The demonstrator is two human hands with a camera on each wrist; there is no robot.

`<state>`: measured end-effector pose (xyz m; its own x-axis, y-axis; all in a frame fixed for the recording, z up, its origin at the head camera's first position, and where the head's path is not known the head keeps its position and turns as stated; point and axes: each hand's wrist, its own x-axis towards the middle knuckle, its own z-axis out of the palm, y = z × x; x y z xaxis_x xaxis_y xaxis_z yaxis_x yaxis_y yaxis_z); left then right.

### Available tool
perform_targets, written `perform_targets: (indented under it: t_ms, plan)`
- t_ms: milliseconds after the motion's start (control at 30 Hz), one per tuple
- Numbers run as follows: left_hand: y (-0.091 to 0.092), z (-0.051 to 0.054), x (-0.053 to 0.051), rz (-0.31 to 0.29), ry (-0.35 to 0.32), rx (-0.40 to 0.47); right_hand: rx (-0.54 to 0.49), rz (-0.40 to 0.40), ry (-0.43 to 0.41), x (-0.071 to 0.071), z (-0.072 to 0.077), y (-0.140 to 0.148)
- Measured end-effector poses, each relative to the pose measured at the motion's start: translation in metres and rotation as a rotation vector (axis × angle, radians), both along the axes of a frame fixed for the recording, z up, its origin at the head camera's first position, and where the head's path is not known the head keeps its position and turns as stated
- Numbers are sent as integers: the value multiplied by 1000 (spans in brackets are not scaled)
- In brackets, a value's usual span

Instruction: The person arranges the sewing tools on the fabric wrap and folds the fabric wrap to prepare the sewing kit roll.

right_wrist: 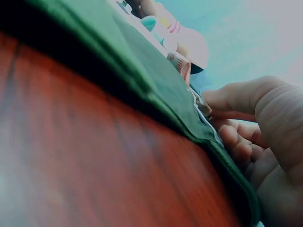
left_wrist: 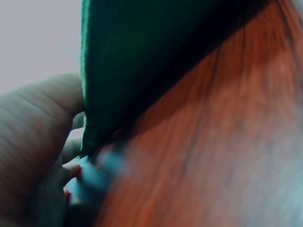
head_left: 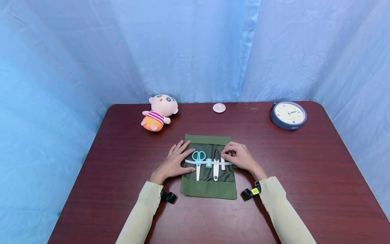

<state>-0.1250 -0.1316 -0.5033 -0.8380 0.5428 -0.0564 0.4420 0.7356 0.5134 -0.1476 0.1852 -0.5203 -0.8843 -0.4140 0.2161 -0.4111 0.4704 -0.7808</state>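
A green fabric tool roll [head_left: 208,189] lies unfolded on the table. A white elastic band across it holds blue-handled scissors [head_left: 198,156], a light blue cylinder [head_left: 208,163], a black-and-white cutting tool [head_left: 216,166] and a small white-and-pink slim item [head_left: 223,166]. My left hand [head_left: 175,162] rests on the roll's left edge, fingers spread, thumb beside the scissor blades. At the right edge my right hand [head_left: 239,156] has curled fingers, thumb and index pinching at the top of the slim item. Up close, my right fingertips [right_wrist: 213,101] partly hide what they pinch.
A plush doll [head_left: 156,113] lies at the back left of the brown table [head_left: 304,189]. A small round pinkish disc [head_left: 219,107] is near the back edge. At the back right stands a round blue clock [head_left: 288,115]. Blue curtains [head_left: 182,51] surround the table.
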Motion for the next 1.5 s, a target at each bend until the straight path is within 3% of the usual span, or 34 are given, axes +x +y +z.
perform_targets:
  t_ms: [267, 467, 667, 800, 1000, 1100, 1267, 1500]
  plan:
    - [2, 2, 0, -8, -17, -4, 44, -25, 2, 10, 14, 12]
    - [0, 10, -2, 10, -49, 33, 115, -12, 72, 26, 33, 19]
    - [-3, 21, -11, 48, -22, 75, 311, 127, 97, 49, 56, 19]
    - [-4, 27, -21, 49, -3, 74, 433, 243, 123, 69, 63, 12]
    - [-3, 31, -35, -2, 58, -9, 551, 344, 284, 105, 69, -3]
    - [-2, 31, -39, -35, 78, -66, 627, 360, 314, 124, 73, -12]
    - [1, 31, -44, -92, 74, -153, 776, 378, 225, 149, 79, -23]
    - [4, 29, -46, -105, 16, -247, 865, 327, 187, 163, 75, -22]
